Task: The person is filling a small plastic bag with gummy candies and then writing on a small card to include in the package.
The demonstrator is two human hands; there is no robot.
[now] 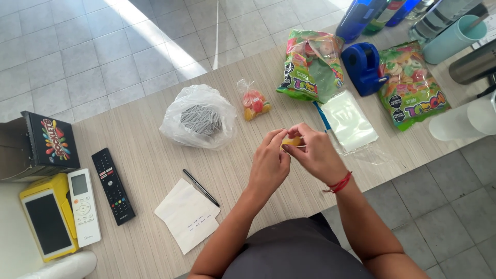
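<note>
From my remote seat I see both hands meeting over the middle of the tabletop, near its front edge: the left hand (268, 164) and the right hand (316, 154) have their fingertips pressed together on a small yellow piece (292, 142), pinching it between them — it looks like a gummy sweet or a tiny filled bag, though the fingers hide too much for me to be sure. The right wrist wears a red string bracelet (340, 183). Just beyond the right hand lies a stack of clear little bags (350, 121) with a blue pen (322, 117) beside it. Further back, a small tied bag of coloured candy (253, 103) sits next to a clear plastic bag of grey twist ties (200, 118). Toward the far edge lie two green candy packets (312, 64) with a blue tape dispenser (363, 64) between them. Left of the hands — near the front edge — rest a black pen (200, 187) and a white paper slip (188, 214), then a black remote (112, 185) and a white remote (84, 205).
</note>
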